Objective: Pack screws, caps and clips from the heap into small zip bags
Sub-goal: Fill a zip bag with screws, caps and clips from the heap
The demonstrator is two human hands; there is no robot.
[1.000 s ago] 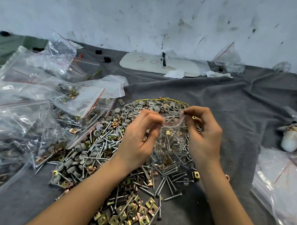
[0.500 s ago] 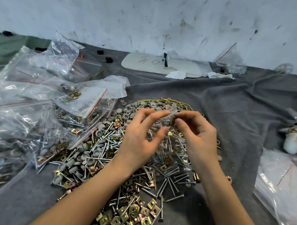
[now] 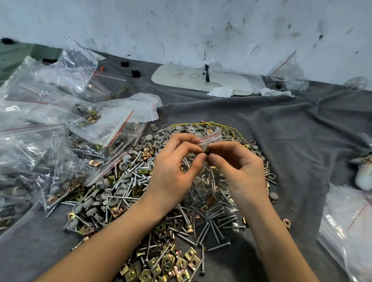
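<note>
Now my left hand [image 3: 173,169] and right hand [image 3: 240,170] pinch a small clear zip bag [image 3: 210,138], loading a brass clip [image 3: 206,150]; sealing its twelve-o'clock mouth probably follows.

My left hand [image 3: 173,172] and right hand [image 3: 239,170] hide the middle of the heap [image 3: 124,187] and most of the small zip bag [image 3: 210,138]; only its top strip shows. My right fingertips largely cover the clip [image 3: 206,151]. The left edge cuts the filled bags [image 3: 22,156]. The right edge cuts the clear bags [image 3: 350,231] and a white object [image 3: 367,178]. Red marks on the far board [image 3: 195,80] are unreadable.
</note>
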